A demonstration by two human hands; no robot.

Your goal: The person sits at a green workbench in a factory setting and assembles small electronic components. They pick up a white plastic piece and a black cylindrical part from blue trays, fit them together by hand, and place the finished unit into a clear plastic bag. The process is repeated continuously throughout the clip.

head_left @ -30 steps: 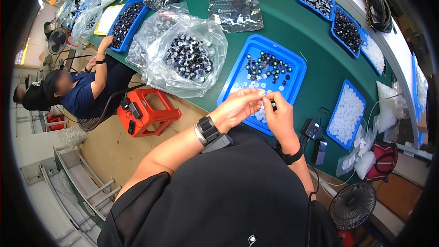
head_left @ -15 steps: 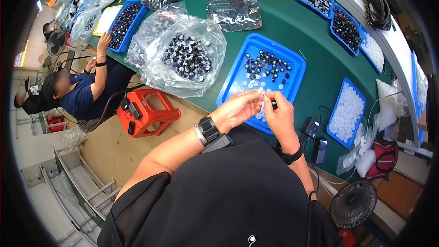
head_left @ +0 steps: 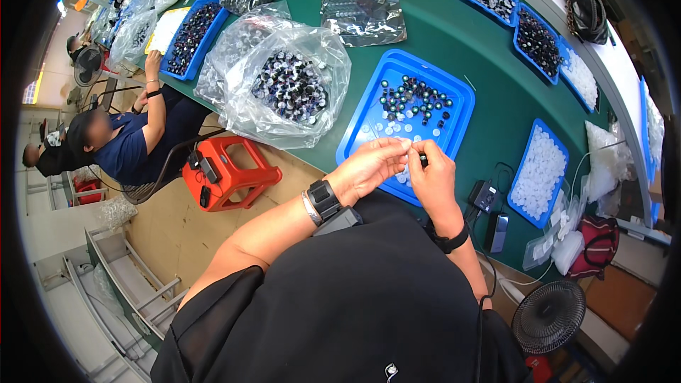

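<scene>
While the fingertips of both hands meet above the near part of a blue tray [head_left: 466, 103], the left hand [head_left: 370, 164] pinches a pale piece [head_left: 406, 143], too small to make out well. The right hand [head_left: 435, 174] is closed too, thumb and forefinger at that same spot, a dark bead [head_left: 424, 160] tucked in its curled fingers.

Risk, as I judge it: the pale piece is tiny and the pinch slight, so a slip of either thumb could drop it among look-alikes below. The bead is round and probably slick – a loosened curl might let it roll out.

Pose: left forearm slants in from the lower left, palm partly upturned; right forearm comes up steeper, back of the hand outward. Black watch [head_left: 323, 200] on the left wrist, black band [head_left: 452, 242] on the right.

Beyond the fingers, in the tray: loose dark beads [head_left: 411, 99] toward the far side, clear discs [head_left: 389, 129] nearer. Left of it on the green table [head_left: 443, 18], an open plastic bag [head_left: 333, 74] of beads; to the right, a smaller tray of white pieces [head_left: 538, 177]. Farther out – a red stool [head_left: 225, 170], and a co-worker in a blue shirt [head_left: 128, 145] reaching toward another bead tray [head_left: 200, 50].
</scene>
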